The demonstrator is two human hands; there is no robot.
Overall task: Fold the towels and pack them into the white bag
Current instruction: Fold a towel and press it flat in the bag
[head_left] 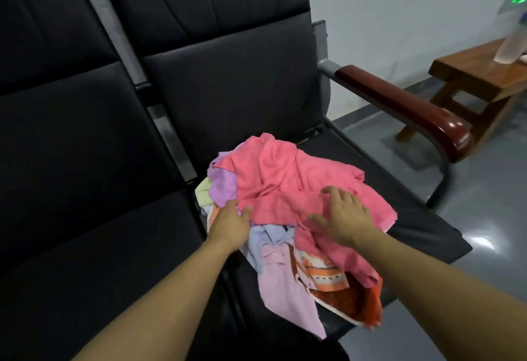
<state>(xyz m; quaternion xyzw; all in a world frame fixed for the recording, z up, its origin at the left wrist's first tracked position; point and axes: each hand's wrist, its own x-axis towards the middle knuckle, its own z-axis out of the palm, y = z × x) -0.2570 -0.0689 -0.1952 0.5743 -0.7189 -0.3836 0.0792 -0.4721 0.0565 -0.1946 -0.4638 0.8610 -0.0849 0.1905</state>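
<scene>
Towels (pixel 285 189) are lying heaped on the black seat (pixel 228 98); left hand (pixel 231 223) is pinching the pink one, right hand (pixel 346 213) pressing flat, fingers spread.

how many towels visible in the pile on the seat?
6 distinguishable: pink towel on top, purple and pale green at left, light blue centre, lilac and orange patterned in front. More may be hidden underneath.
</scene>
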